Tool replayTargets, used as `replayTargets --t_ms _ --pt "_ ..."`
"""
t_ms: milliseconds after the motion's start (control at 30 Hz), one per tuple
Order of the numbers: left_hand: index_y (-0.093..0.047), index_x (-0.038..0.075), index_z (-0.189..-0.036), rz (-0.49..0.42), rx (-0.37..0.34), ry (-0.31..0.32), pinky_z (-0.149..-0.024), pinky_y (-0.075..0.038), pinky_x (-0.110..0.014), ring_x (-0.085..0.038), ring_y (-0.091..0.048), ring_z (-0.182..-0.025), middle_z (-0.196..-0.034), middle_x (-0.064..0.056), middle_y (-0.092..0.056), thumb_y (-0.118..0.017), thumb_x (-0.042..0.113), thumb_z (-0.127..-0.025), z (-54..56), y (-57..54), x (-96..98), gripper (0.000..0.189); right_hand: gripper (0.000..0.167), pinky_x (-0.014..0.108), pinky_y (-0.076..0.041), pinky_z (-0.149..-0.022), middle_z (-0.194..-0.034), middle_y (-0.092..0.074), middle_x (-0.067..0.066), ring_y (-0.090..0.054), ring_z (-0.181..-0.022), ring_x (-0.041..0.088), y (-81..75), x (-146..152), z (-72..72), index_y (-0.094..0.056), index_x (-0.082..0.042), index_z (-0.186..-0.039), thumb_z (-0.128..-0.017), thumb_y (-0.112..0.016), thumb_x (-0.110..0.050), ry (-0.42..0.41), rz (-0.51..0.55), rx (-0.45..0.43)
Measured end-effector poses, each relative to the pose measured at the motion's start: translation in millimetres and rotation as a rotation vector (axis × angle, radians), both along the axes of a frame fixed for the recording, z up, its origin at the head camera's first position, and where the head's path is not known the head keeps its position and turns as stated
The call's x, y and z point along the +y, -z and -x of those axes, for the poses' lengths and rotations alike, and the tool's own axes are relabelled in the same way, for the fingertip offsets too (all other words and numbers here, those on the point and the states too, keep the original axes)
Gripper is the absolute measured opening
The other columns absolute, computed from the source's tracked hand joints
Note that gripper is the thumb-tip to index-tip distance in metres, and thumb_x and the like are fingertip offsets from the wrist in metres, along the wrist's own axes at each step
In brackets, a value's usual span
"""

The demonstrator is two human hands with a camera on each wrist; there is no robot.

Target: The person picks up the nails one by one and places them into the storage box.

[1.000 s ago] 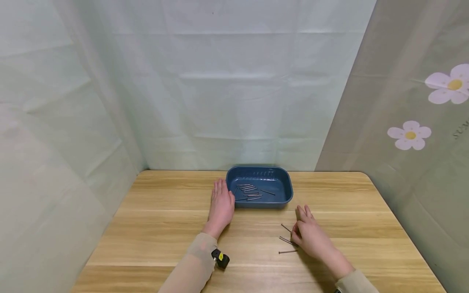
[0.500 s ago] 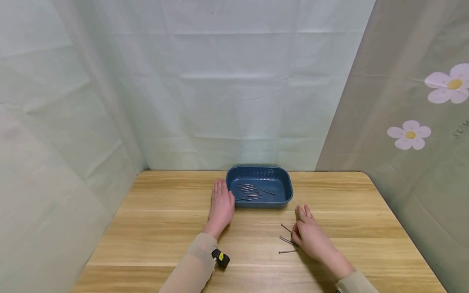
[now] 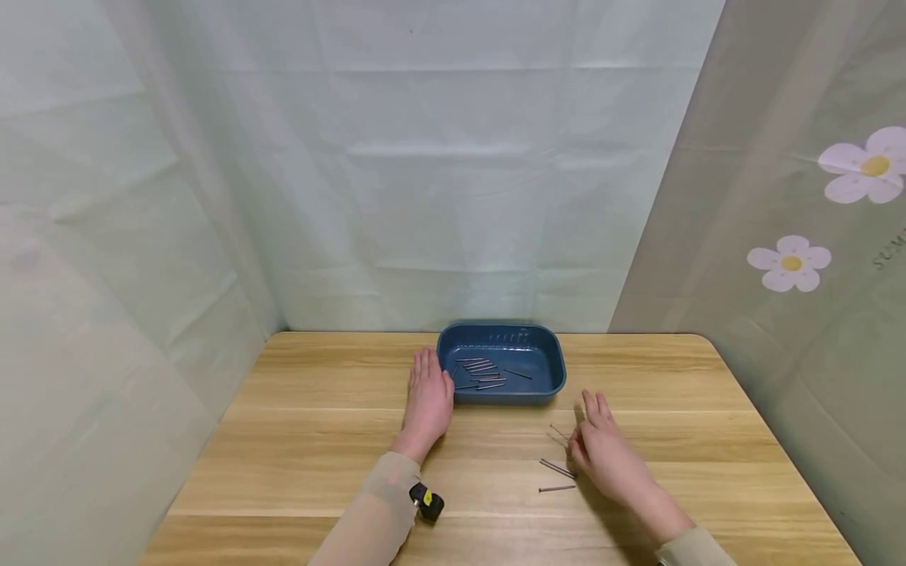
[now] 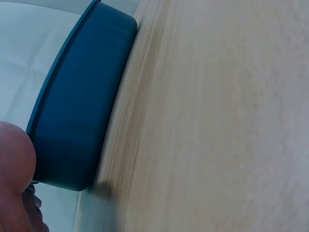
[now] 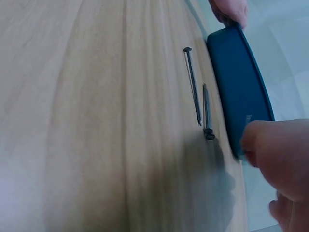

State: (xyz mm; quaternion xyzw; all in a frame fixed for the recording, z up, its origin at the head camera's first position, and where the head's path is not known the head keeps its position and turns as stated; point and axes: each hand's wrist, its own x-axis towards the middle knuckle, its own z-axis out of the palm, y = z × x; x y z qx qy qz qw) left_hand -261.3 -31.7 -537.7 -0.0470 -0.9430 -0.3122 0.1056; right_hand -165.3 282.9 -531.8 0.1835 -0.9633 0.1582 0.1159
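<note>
My right hand (image 3: 607,456) pinches a nail (image 3: 557,430) between thumb and forefinger, its head end pointing away to the left, the other fingers stretched out. In the right wrist view the fingertips hide that nail. Just left of this hand, a pair of nails (image 3: 556,468) lies side by side on the table, with a single nail (image 3: 556,488) nearer me. My left hand (image 3: 429,399) rests with straight fingers against the left end of a blue tray (image 3: 506,398). Several nails (image 3: 481,366) lie in the tray, mostly toward its left half.
The wooden table (image 3: 325,440) reaches back to a pale cloth (image 3: 439,196) hanging behind the tray. A flowered cloth (image 3: 708,236) hangs at the right. A black device with a yellow mark (image 3: 428,501) sits on the left wrist.
My right hand has moved slightly up and to the right, and the farthest loose nail has shifted with it. The left hand and the tray keep their places.
</note>
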Motion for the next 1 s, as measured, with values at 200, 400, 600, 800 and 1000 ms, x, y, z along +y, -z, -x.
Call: replayTargets --t_ms 200,400,600,800,1000 --pt "-0.033 -0.017 -0.158 0.007 -0.005 -0.003 -0.127 -0.024 -0.059 -0.049 -0.025 -0.158 -0.167 -0.034 -0.031 -0.045 0.016 -0.113 -0.7 0.2 -0.1 0.057 0.015 0.070 -0.035 -0.115 -0.161 -0.032 0.043 -0.027 -0.149 0.064 -7.2 -1 6.8 -0.060 -0.006 -0.086 -0.093 -0.072 -0.001 -0.009 0.037 0.109" --pt "-0.034 -0.018 -0.156 0.000 0.007 -0.003 -0.127 -0.025 -0.060 -0.049 -0.025 -0.157 -0.166 -0.035 -0.032 -0.045 0.015 -0.112 -0.1 0.2 0.0 0.057 0.014 0.070 -0.035 -0.115 -0.162 -0.032 0.041 -0.027 -0.150 0.063 -14.6 -3 14.0 -0.059 -0.007 -0.086 -0.094 -0.070 -0.001 -0.027 0.064 0.156" --pt "-0.032 -0.017 -0.158 -0.005 -0.009 -0.004 -0.127 -0.023 -0.058 -0.048 -0.023 -0.159 -0.168 -0.034 -0.030 -0.043 0.017 -0.113 -0.3 -0.4 -0.1 0.058 0.014 0.069 -0.034 -0.116 -0.163 -0.032 0.041 -0.028 -0.150 0.063 -21.9 -9 21.6 -0.060 -0.006 -0.088 -0.096 -0.072 -0.004 -0.049 0.047 0.191" --pt "-0.032 -0.017 -0.158 -0.007 -0.005 -0.005 -0.127 -0.023 -0.059 -0.048 -0.023 -0.159 -0.168 -0.034 -0.030 -0.044 0.017 -0.113 0.9 1.9 0.3 0.058 0.015 0.067 -0.032 -0.118 -0.163 -0.031 0.041 -0.026 -0.151 0.062 -29.4 -15 27.8 -0.061 -0.006 -0.088 -0.098 -0.073 -0.005 -0.054 0.046 0.179" --pt "-0.032 -0.016 -0.159 -0.009 -0.011 -0.006 -0.127 -0.023 -0.058 -0.047 -0.023 -0.159 -0.168 -0.033 -0.030 -0.043 0.018 -0.114 1.0 3.0 1.0 0.057 0.015 0.065 -0.032 -0.119 -0.161 -0.033 0.042 -0.028 -0.151 0.062 -35.1 -20 35.4 -0.062 -0.005 -0.089 -0.099 -0.073 -0.006 -0.061 0.006 0.183"
